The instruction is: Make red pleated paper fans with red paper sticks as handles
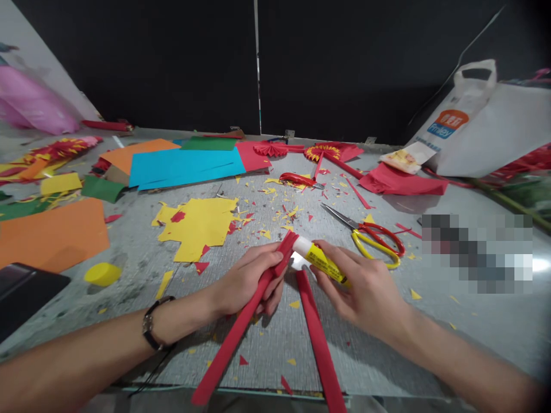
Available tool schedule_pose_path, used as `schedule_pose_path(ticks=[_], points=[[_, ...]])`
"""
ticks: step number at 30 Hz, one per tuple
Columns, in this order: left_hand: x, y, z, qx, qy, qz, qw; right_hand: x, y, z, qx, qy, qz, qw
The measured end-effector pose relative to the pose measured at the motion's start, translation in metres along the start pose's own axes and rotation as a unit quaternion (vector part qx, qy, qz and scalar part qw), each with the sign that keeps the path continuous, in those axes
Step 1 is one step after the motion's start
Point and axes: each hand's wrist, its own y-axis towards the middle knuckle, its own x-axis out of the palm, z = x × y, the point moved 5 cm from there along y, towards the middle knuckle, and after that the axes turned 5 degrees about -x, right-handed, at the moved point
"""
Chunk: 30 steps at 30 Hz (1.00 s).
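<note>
My left hand (258, 274) is closed around a folded red paper strip (241, 330), whose lower end slants toward the table's front edge. In my right hand (359, 278) is a yellow glue stick (323, 261). Its white tip meets the upper end of the folded paper. A second red strip (317, 338) hangs down between the hands; its top end lies close to my right fingertips. To the right of that hand rest scissors (365, 232) with one red and one yellow handle. A yellow cap (102, 274) stands on the table at the left.
Cut yellow paper (200, 223) and small scraps lie across the grey table (267, 373). Behind are blue paper (185, 167), a red-handled cutter (299, 179) and pleated red paper fans (322, 152). A white bag (486, 126) stands at right, a dark flat object (26, 295) at left.
</note>
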Motion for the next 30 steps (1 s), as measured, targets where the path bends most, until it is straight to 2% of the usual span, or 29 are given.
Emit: schedule_pose_path(ticks=[6,11,15,19,25,30], points=[[0.000,0.002,0.000,0.012,-0.009,-0.002,1.000,0.002,-0.002,0.000,-0.023,-0.016,-0.007,1.000],[-0.002,0.001,-0.002,-0.010,-0.017,0.020,1.000,0.006,-0.006,-0.017,-0.079,-0.024,-0.023,0.996],[-0.003,-0.001,-0.003,-0.025,-0.003,0.039,0.999,0.007,-0.007,-0.027,-0.096,-0.033,-0.034,0.994],[-0.003,0.000,-0.003,-0.015,-0.012,0.036,0.999,0.004,-0.006,-0.024,-0.082,-0.051,-0.021,0.995],[-0.003,0.000,-0.002,-0.012,0.038,0.024,0.999,-0.003,0.000,-0.005,-0.021,-0.093,0.030,0.995],[-0.002,0.000,-0.001,-0.004,0.019,0.019,1.000,-0.002,-0.001,-0.005,-0.039,-0.093,0.021,0.995]])
